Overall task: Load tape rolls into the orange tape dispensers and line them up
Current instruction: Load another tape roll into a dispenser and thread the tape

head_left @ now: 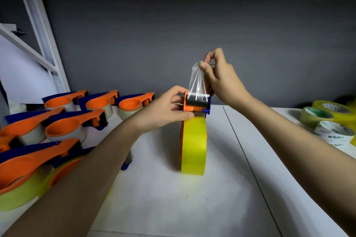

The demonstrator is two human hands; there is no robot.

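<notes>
An orange and blue tape dispenser [196, 107] stands on edge in the middle of the white table [154, 208], with a yellow tape roll [193, 146] loaded in it. My left hand [165, 109] grips the dispenser's head from the left side. My right hand [217, 75] pinches the free end of the clear tape strip [198, 81] and holds it up above the cutter. Several loaded orange dispensers [67, 127] lie in rows at the left.
Loose tape rolls [331, 123], yellow, green-cored and white-printed, sit at the table's right edge. A seam [248, 159] runs down the tabletop right of the dispenser. A grey wall stands behind. A white metal frame [38, 31] rises at the far left.
</notes>
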